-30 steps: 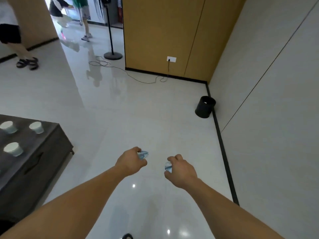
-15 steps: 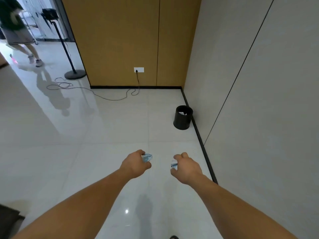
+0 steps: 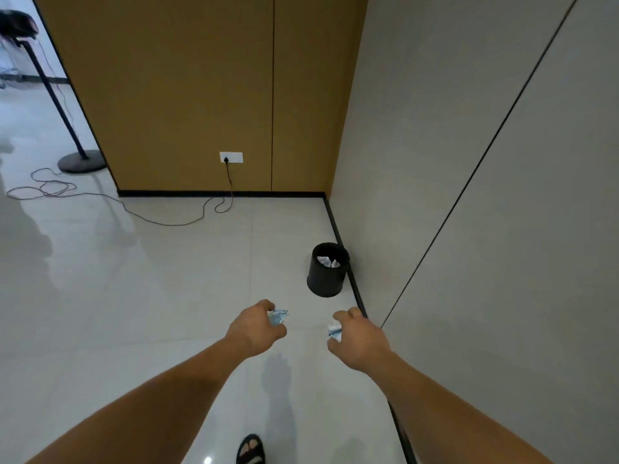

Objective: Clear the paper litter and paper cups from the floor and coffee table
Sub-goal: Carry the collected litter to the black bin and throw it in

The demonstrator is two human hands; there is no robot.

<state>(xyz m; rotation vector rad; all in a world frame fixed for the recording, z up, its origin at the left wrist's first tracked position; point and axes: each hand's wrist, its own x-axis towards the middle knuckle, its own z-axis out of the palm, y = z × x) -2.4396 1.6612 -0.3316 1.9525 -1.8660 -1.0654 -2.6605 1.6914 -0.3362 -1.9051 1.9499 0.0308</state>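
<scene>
Both my arms reach forward over the pale tiled floor. My left hand (image 3: 256, 326) grips a crumpled white-and-blue paper ball (image 3: 278, 316) that pokes out past its fingers. A second crumpled paper ball (image 3: 335, 329) sits in the curled fingers of my right hand (image 3: 360, 339). Ahead and slightly right stands a black waste bin (image 3: 326, 274) against the grey wall's skirting, with crumpled white paper (image 3: 328, 261) visible inside. The bin is a short way beyond both hands.
A black cable (image 3: 134, 212) runs across the floor from a wall socket (image 3: 231, 157) to a black floor stand (image 3: 80, 160) at the left. The grey wall (image 3: 485, 195) closes off the right side. My sandalled foot (image 3: 250, 449) shows at the bottom.
The view has turned right and moved closer to the bin. The coffee table with its cups has left the frame. Both hands keep hold of their paper balls.
</scene>
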